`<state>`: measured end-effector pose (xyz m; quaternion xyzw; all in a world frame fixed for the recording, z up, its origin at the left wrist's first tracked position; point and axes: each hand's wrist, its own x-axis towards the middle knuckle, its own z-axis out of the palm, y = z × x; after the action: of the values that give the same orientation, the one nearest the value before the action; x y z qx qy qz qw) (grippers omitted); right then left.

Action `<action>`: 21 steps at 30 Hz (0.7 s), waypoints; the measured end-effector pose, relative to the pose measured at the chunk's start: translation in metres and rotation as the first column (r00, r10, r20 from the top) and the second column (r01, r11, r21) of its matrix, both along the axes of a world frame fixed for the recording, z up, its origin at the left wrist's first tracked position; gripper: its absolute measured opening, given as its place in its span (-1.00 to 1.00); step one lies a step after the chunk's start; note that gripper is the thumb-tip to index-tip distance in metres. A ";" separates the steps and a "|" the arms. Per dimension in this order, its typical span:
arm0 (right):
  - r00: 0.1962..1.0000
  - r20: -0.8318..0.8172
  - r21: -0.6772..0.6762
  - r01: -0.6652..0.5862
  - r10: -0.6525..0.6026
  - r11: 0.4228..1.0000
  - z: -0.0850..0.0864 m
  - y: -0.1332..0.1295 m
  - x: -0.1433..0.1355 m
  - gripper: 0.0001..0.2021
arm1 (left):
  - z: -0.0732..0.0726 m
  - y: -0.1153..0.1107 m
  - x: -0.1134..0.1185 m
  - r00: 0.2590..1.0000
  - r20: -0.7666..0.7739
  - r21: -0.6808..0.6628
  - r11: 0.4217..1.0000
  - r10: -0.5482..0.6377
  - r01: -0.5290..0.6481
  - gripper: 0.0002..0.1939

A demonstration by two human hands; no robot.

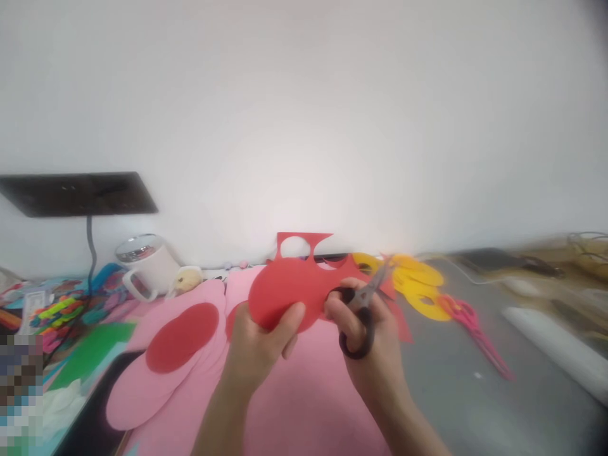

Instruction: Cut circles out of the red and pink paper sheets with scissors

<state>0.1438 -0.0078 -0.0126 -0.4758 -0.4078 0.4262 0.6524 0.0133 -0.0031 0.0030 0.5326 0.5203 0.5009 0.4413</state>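
My left hand [263, 345] pinches the lower edge of a round red paper disc [285, 291], thumb on its face. In my right hand [375, 342] are scissors [365, 303] with black handles, fingers through the loops and the metal blades pointing up and to the right. The right fingertips are close to the disc's right edge; whether they touch it I cannot tell. Behind the hands lie red paper offcuts [311, 239] with round holes cut in them. Another red disc [183, 337] rests on pink paper ovals [142, 396] at the left.
Yellow paper rings [422, 278] and pink scissors [475, 326] lie on the grey surface [446, 386] at the right. A white mug [152, 269] with a shiny lid stands at the back left, near a dark panel [78, 194] on a stem. Pink paper [308, 405] spreads under my hands.
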 end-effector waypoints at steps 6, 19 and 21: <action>0.910 -0.070 -0.006 -0.411 0.409 0.912 -0.009 -0.002 -0.003 -0.75 | 0.001 0.001 -0.001 0.965 0.250 0.125 0.986 0.073 -0.107 -0.63; 0.751 -0.102 0.144 -0.638 0.652 0.757 -0.005 -0.001 -0.006 -0.63 | 0.003 -0.006 0.005 0.985 0.064 0.149 0.974 0.163 -0.171 -0.60; 0.752 -0.105 0.149 -0.636 0.651 0.757 -0.005 -0.001 -0.006 -0.64 | 0.003 -0.006 0.004 0.985 0.057 0.150 0.974 0.160 -0.167 -0.59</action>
<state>0.1382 -0.0086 -0.0172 -0.2382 -0.5180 0.6375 0.5183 0.0176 -0.0093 0.0059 0.5091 0.5120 0.5863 0.3674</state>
